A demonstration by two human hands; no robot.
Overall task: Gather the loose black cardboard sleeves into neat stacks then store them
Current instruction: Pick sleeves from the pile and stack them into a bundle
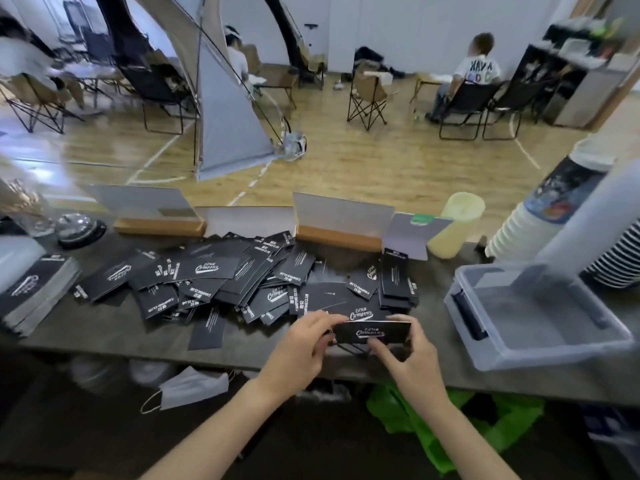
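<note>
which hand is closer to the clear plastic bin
Right. The right hand is just left of the clear plastic bin, gripping the right end of a small stack of black sleeves. The left hand holds the stack's far end, farther left.

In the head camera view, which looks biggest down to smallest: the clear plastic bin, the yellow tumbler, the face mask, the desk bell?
1. Clear plastic bin, clearly largest.
2. Face mask and yellow tumbler look similar; the mask is nearer, so unsure.
3. Desk bell, smallest.
</note>
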